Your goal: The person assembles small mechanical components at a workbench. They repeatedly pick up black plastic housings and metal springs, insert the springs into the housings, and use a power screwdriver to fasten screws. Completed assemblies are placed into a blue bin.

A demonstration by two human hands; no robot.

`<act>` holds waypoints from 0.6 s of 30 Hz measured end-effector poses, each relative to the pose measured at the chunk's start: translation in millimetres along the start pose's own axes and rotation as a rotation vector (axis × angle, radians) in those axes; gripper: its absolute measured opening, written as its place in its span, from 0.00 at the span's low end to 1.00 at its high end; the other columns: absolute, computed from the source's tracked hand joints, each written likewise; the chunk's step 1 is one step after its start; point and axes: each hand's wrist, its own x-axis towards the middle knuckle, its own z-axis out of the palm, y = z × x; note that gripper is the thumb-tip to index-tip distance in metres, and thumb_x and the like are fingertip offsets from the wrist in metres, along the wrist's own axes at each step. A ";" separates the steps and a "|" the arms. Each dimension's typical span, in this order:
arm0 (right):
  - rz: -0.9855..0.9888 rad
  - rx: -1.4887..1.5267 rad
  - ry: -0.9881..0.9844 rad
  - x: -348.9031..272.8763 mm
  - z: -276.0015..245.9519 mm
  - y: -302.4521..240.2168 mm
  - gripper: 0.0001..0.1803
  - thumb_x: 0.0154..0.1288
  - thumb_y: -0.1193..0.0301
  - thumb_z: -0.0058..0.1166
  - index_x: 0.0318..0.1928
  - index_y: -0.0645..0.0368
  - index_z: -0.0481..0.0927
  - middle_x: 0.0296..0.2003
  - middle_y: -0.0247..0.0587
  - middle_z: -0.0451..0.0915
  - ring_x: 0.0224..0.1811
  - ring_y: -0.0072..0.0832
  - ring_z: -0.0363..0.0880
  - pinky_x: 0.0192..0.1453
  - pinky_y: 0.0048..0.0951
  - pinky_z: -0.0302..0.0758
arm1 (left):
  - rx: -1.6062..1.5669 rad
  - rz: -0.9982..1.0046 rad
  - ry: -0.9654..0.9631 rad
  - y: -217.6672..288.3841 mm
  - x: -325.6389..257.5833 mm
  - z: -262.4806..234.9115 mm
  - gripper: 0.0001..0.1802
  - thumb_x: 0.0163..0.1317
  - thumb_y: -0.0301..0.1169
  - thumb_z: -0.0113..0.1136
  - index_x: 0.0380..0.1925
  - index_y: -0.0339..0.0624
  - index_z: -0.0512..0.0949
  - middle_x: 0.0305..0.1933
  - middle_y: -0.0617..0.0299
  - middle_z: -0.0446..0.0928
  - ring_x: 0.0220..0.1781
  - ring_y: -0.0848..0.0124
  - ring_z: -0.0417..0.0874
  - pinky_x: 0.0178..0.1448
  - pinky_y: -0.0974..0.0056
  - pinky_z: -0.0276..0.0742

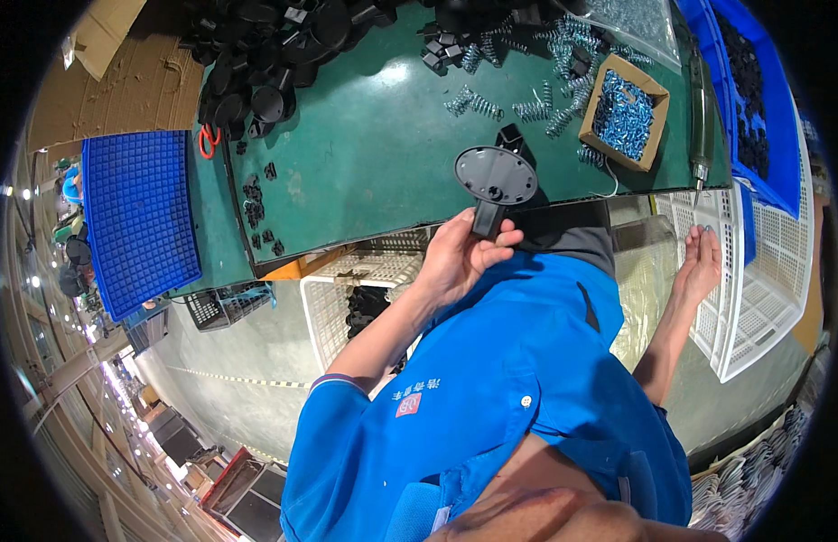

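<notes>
- Black part: round disc w/ short stem, held up just over near edge of green bench, disc face toward camera, stem pointing down into the hand.
- Left hand: clenched round the stem, thumb across front; forearm comes up from lower left in blue sleeve.
- Right hand: holds nothing, fingers loosely spread, palm up-ish, hanging off bench edge over a white crate; well apart from the part.
- Driver: long tool hanging tip-down at bench's right end, tip just above right hand, not touching.
- Carton: small open box of bluish screws on bench, right of the part.
- Springs: loose metal coils scattered on bench btw. the part and carton, more toward far edge.
- Black pile: heap of similar black pieces at bench's far left; small black bits strewn near left edge.
- Scissors: red-handled, at bench's left edge.
- Blue tray: gridded, left of bench.
- Blue bin: far right, black pieces inside.
- 2nd white crate below bench near left forearm, dark items in it.
</notes>
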 end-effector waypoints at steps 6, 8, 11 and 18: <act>-0.007 0.090 0.038 11.9 19.5 -0.4 0.08 0.68 0.80 0.54 0.46 0.70 0.77 0.41 0.52 0.83 0.42 0.36 0.85 0.45 0.30 0.84 | 1.253 0.165 0.189 23.3 4.5 13.5 0.17 0.72 0.38 0.52 0.41 0.30 0.71 0.32 0.49 0.83 0.25 0.63 0.86 0.21 0.63 0.77; -0.019 0.063 0.038 15.0 22.5 1.5 0.08 0.68 0.80 0.54 0.46 0.70 0.77 0.41 0.51 0.83 0.42 0.37 0.85 0.44 0.30 0.84 | 1.789 0.429 0.281 35.7 10.0 8.4 0.15 0.67 0.37 0.58 0.35 0.33 0.74 0.23 0.47 0.80 0.24 0.56 0.85 0.25 0.55 0.77; -0.010 0.068 0.025 16.6 27.3 -0.8 0.08 0.67 0.80 0.55 0.45 0.68 0.77 0.39 0.50 0.83 0.39 0.35 0.85 0.43 0.29 0.83 | 2.122 0.503 0.362 53.1 6.2 28.1 0.14 0.64 0.39 0.59 0.29 0.39 0.72 0.22 0.46 0.78 0.26 0.46 0.81 0.31 0.46 0.76; 0.026 -0.055 -0.018 10.1 26.3 -2.8 0.09 0.63 0.81 0.57 0.44 0.67 0.78 0.33 0.48 0.83 0.31 0.33 0.84 0.34 0.29 0.82 | 1.866 1.174 0.020 81.5 108.2 81.4 0.07 0.58 0.25 0.58 0.36 0.45 0.82 0.38 0.54 0.79 0.38 0.52 0.82 0.39 0.52 0.78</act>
